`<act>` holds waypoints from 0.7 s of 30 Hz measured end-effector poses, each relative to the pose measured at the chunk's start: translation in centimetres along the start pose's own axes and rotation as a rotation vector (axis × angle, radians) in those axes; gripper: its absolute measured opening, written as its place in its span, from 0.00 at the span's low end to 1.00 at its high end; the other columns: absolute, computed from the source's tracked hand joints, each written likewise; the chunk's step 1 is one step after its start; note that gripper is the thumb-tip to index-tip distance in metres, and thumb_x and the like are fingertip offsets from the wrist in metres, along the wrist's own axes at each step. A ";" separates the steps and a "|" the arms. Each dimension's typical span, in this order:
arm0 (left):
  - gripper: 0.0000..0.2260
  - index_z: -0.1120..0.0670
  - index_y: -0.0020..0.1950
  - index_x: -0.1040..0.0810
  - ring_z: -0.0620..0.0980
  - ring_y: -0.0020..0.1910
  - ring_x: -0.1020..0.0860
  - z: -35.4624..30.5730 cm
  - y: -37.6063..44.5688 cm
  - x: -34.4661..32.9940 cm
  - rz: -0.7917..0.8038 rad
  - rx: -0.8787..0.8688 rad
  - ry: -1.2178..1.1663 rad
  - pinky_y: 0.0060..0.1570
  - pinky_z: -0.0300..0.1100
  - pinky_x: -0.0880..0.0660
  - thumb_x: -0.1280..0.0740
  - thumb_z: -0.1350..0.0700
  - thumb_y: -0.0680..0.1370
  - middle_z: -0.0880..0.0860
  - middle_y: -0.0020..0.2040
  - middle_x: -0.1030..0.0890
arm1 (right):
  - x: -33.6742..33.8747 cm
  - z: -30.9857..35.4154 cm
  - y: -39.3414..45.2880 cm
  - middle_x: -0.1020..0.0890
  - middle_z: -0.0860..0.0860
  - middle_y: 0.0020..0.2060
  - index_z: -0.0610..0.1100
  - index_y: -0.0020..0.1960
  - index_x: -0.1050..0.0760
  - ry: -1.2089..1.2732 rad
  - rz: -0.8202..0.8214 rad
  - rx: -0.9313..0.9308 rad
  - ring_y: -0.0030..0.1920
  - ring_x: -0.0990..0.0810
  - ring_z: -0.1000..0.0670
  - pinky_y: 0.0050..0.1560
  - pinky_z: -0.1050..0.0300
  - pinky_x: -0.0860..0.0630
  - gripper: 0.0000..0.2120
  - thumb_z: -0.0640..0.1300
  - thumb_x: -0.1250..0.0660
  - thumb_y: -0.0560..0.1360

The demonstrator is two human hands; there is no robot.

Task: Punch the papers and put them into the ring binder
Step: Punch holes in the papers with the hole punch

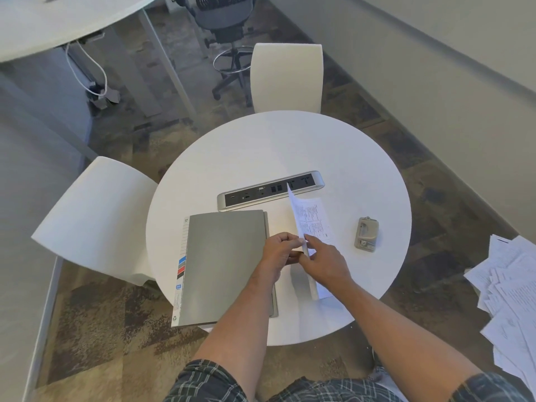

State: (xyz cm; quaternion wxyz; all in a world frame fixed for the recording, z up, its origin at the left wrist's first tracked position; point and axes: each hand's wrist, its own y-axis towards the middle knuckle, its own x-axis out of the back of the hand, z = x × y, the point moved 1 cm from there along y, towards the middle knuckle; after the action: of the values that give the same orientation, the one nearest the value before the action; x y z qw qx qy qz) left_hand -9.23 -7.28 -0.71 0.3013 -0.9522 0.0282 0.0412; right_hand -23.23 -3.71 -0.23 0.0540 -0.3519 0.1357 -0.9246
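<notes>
A closed grey ring binder [223,265] with coloured index tabs lies on the left half of the round white table [261,146]. Just right of it, both hands hold a thin stack of printed papers [311,219], folded or stood on edge above the tabletop. My left hand [280,250] pinches the papers' left side. My right hand [324,261] grips the same papers from the right. A small grey hole punch [367,234] sits on the table to the right, apart from both hands.
A silver power-socket strip [269,190] lies across the table behind the binder. Two white chairs [287,76] [95,219] stand at the far and left sides. Several loose printed sheets [510,300] are piled at the right edge of view. An office chair [229,30] stands farther back.
</notes>
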 end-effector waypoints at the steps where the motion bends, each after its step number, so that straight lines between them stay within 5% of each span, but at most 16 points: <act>1: 0.05 0.59 0.47 0.19 0.58 0.37 0.16 0.1 0.0 0.0 0.019 0.001 -0.007 0.45 0.45 0.17 0.26 0.60 0.75 0.61 0.49 0.13 | 0.1 0.0 0.0 0.18 0.55 0.65 0.56 0.75 0.30 0.018 -0.007 -0.012 0.58 0.17 0.49 0.59 0.51 0.23 0.25 0.51 0.37 0.78; 6: 0.06 0.55 0.51 0.17 0.52 0.41 0.14 0.8 0.1 0.3 -0.001 0.012 0.042 0.43 0.41 0.22 0.25 0.55 0.76 0.51 0.47 0.14 | 1.1 -0.9 0.4 0.14 0.53 0.55 0.53 0.67 0.22 0.132 -0.055 -0.063 0.50 0.17 0.48 0.49 0.53 0.21 0.22 0.41 0.38 0.76; 13: 0.18 0.54 0.64 0.24 0.53 0.46 0.20 3.0 0.5 0.8 -0.079 0.139 0.185 0.47 0.45 0.23 0.26 0.50 0.77 0.55 0.53 0.18 | 4.2 -2.3 0.6 0.12 0.50 0.51 0.53 0.55 0.19 0.574 -0.047 -0.126 0.47 0.13 0.48 0.48 0.46 0.15 0.19 0.32 0.36 0.74; 17: 0.16 0.53 0.61 0.21 0.52 0.46 0.16 3.6 0.2 0.6 -0.016 0.198 0.124 0.48 0.46 0.21 0.28 0.47 0.78 0.52 0.54 0.15 | 4.0 -3.5 1.0 0.12 0.53 0.50 0.56 0.55 0.18 0.557 0.030 -0.123 0.48 0.12 0.48 0.53 0.38 0.17 0.20 0.38 0.36 0.70; 21: 0.13 0.55 0.59 0.22 0.51 0.43 0.16 3.7 0.2 0.0 -0.031 0.203 0.159 0.44 0.43 0.21 0.29 0.49 0.79 0.53 0.51 0.16 | 3.3 -3.0 0.6 0.13 0.56 0.50 0.56 0.60 0.18 0.244 -0.035 -0.093 0.47 0.15 0.53 0.48 0.51 0.18 0.18 0.40 0.34 0.75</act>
State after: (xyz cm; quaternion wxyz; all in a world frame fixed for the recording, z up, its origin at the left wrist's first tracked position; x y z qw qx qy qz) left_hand -9.45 -5.30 -3.83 0.3936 -0.9174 0.0411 -0.0420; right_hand -27.68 -4.33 -0.51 0.0045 -0.2410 0.1777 -0.9541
